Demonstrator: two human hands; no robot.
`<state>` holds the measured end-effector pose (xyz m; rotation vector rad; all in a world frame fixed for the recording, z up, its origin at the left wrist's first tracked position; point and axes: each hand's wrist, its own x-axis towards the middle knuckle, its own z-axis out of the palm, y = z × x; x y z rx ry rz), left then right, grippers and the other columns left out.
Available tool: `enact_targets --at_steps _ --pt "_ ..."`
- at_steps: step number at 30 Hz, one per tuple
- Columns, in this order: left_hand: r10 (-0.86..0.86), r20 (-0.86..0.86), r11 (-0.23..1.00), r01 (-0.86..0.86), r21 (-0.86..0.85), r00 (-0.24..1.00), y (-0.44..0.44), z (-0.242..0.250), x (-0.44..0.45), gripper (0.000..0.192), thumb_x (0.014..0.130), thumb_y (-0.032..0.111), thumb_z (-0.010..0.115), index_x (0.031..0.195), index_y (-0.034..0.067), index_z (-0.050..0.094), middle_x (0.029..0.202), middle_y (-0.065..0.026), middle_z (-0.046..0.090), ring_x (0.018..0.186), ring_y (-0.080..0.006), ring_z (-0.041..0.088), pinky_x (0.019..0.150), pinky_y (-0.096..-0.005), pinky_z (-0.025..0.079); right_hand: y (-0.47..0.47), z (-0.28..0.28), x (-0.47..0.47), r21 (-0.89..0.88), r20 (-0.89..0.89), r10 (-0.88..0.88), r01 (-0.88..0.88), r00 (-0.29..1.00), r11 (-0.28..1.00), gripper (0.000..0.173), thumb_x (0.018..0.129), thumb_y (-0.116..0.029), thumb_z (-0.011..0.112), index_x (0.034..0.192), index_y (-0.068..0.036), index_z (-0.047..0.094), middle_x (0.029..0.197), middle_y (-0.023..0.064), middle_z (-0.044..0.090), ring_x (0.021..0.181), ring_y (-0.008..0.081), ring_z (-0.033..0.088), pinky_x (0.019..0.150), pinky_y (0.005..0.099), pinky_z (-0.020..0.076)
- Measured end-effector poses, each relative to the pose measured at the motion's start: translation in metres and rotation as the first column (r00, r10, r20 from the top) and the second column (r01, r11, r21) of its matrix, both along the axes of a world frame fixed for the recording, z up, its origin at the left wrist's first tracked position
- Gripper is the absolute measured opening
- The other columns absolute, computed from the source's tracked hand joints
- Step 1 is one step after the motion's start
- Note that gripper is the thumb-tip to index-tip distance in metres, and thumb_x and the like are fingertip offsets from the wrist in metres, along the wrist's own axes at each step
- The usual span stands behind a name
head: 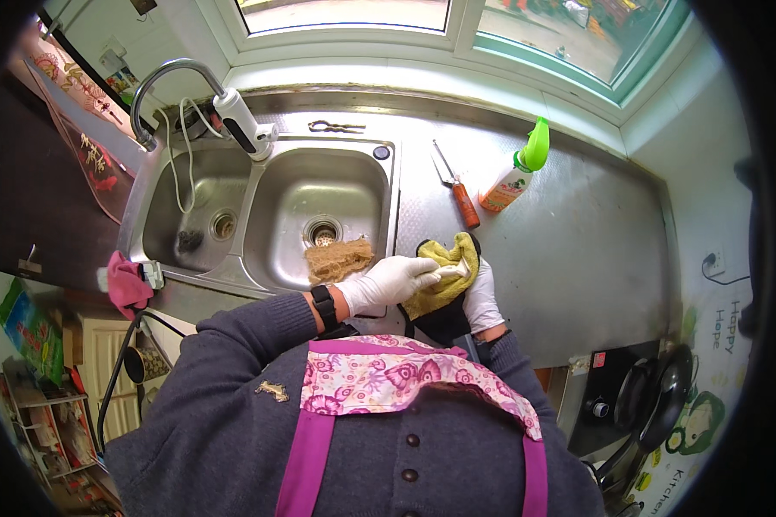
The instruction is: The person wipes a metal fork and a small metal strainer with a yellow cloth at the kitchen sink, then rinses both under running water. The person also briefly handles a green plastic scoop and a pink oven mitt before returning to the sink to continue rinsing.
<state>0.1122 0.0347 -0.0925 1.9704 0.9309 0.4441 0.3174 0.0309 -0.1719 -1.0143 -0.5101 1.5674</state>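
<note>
My left hand point(388, 281), in a white glove, pinches a small white-handled tool point(451, 270) against a yellow-green cloth point(436, 297); its exact kind cannot be told. From the right, my right hand point(482, 300), also gloved, holds the cloth, which has a dark edge and hangs over the counter's front; its fingers are largely hidden. Just beyond the cloth lies a peeler-like tool with an orange-red handle point(465, 205). Beside it stands a spray bottle point(504, 187) with a green trigger head and orange liquid.
A double steel sink point(393, 194) lies to the left, with a brown fibrous pad point(339, 258), a dark scourer point(189, 241) and a curved faucet point(178, 63). Metal tongs or a cracker point(336, 126) rest behind it. A pink cloth point(128, 284) hangs at left; a black pan point(666, 400) is at lower right.
</note>
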Motion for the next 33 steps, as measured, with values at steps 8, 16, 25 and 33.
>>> enact_targets --at_steps 8,16,25,33 --pt "0.321 0.062 0.897 -0.282 -0.341 0.945 0.036 -0.019 -0.019 0.036 0.101 0.033 0.048 0.127 0.008 0.055 0.082 -0.0069 0.057 0.068 -0.0147 0.056 0.065 -0.0301 0.049 -0.012 0.022 0.078 -0.099 -0.056 -0.237 0.231 0.97 0.968 0.044 0.098 -0.043 0.049 0.117 -0.005 0.06 0.11 0.0103 0.066 0.097 0.0239 0.065 0.09 0.0381 0.0515" --pt "0.42 0.139 0.682 -0.211 -0.7 0.897 0.082 -0.058 0.019 0.049 0.095 0.008 0.042 0.141 0.016 0.029 0.088 -0.006 0.052 0.06 -0.0124 0.054 0.054 -0.0284 0.051 -0.01 0.067 0.078 0.04 0.062 -0.084 0.082 0.995 0.996 0.045 0.099 -0.044 0.048 0.113 -0.003 0.061 0.103 0.0108 0.067 0.088 0.0231 0.067 0.08 0.0378 0.0554" --pt "0.052 -0.02 0.988 -0.054 -0.142 0.998 0.099 -0.058 0.028 0.039 0.098 0.032 0.05 0.131 0.011 0.047 0.09 -0.0175 0.067 0.077 -0.03 0.066 0.073 -0.0395 0.053 -0.001 0.041 0.061 -0.052 0.294 -0.099 0.119 0.951 0.992 0.045 0.103 -0.036 0.044 0.124 0.002 0.059 0.114 0.0064 0.064 0.102 0.0159 0.061 0.092 0.0303 0.0477" --pt "0.502 -0.398 0.848 -0.349 0.399 0.768 0.232 -0.048 -0.064 0.034 0.091 0.035 0.054 0.115 0.013 0.064 0.102 -0.0161 0.069 0.092 -0.035 0.066 0.078 -0.0445 0.053 -0.004 0.03 0.067 -0.051 0.306 -0.072 0.092 0.949 0.994 0.045 0.103 -0.035 0.043 0.123 0.002 0.058 0.113 0.008 0.064 0.1 0.017 0.062 0.091 0.0316 0.0488"
